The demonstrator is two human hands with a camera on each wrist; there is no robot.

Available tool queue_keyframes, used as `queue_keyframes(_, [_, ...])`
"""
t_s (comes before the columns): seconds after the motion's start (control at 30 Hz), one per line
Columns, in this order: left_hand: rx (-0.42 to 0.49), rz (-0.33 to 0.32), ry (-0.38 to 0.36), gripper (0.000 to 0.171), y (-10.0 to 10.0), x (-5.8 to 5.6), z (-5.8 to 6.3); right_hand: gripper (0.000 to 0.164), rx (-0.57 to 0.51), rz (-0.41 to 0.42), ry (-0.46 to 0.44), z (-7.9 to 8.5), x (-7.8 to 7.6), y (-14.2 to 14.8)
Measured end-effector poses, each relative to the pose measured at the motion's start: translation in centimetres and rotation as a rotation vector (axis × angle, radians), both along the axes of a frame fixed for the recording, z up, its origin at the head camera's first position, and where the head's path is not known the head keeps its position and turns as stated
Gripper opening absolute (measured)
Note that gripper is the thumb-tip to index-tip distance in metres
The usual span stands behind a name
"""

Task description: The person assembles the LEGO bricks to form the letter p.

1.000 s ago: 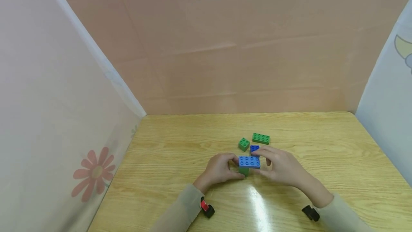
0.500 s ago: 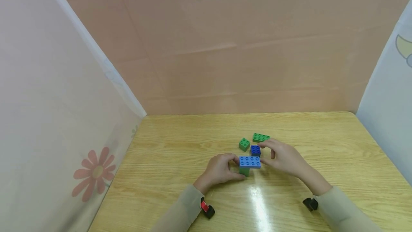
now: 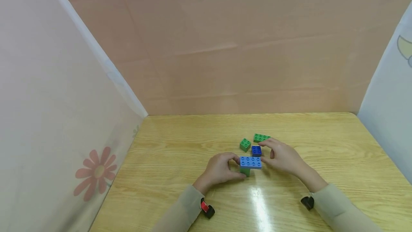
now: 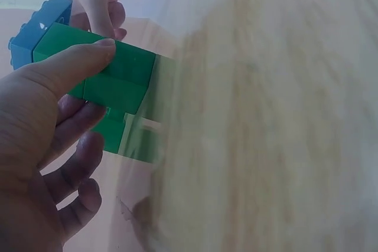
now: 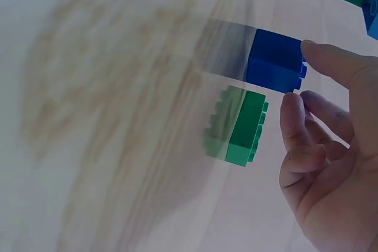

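My left hand (image 3: 219,168) pinches the green lower part (image 4: 121,75) of a small tower between thumb and fingers. A light blue eight-stud brick (image 3: 250,162) tops the tower and juts out to the right. Behind it a dark blue four-stud brick (image 3: 256,150) stands on the table. My right hand (image 3: 283,156) is at that brick's right side, thumb in front and index finger behind. In the right wrist view its fingertips are right at the studded edge of the dark blue brick.
Farther back on the wooden table (image 3: 180,139) lie a green four-stud brick (image 3: 245,145) and a long green brick (image 3: 261,138), the latter partly covered by the right hand. A peach-coloured cloth (image 3: 238,63) hangs along the table's back edge.
Over the last second my right hand has moved back from beside the light blue brick to the dark blue brick. The left hand keeps its hold on the tower.
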State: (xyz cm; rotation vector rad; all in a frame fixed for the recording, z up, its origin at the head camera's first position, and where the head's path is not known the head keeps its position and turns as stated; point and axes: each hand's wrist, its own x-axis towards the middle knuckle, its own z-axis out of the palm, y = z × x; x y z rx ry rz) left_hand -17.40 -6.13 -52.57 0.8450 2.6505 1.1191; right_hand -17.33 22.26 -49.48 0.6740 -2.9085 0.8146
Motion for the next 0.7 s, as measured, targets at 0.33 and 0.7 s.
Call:
queue_keyframes(0.33, [0.005, 0.012, -0.011, 0.040, 0.2, 0.2, 0.6, 0.051, 0.000, -0.004, -0.016, -0.6, -0.8, -0.2])
queue_keyframes(0.7, [0.054, 0.010, 0.008, 0.041, 0.2, 0.3, 1.1, 0.050, -0.018, -0.005, -0.083, -0.8, -1.6, -0.3])
